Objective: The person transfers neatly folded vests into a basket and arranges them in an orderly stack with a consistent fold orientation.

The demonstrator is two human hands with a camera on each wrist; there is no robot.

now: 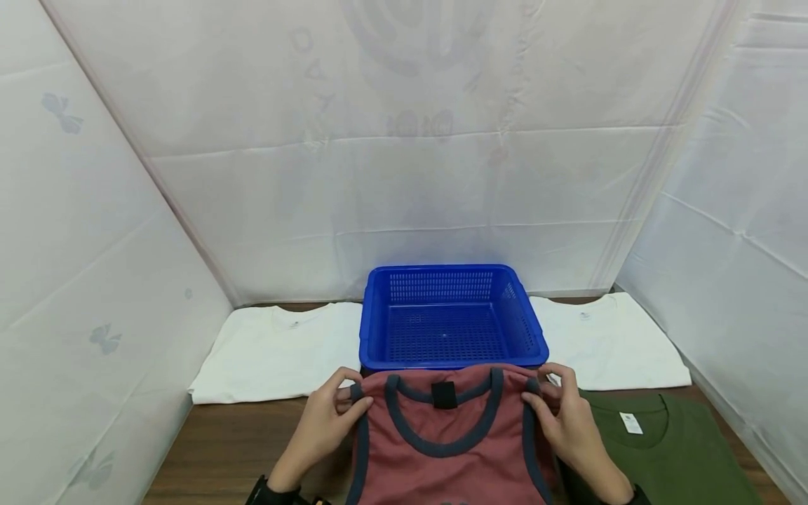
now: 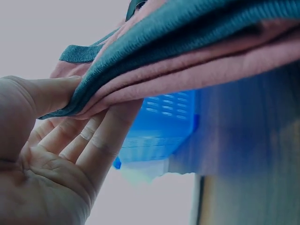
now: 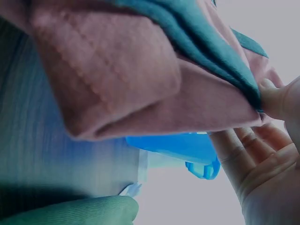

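Both hands pinch the red tank top [image 1: 442, 449] by its straps — left hand [image 1: 325, 414], right hand [image 1: 568, 421]; wrist views show fingers [image 2: 93, 140] underneath, blue basket [image 1: 448, 315] behind.

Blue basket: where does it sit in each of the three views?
Head: blue basket at centre, on the table just beyond the red tank top.
Left wrist: lower middle, under the raised tank top.
Right wrist: lower centre-right, a strip below the fabric.
Shared landmark: the tank top's dark trim.
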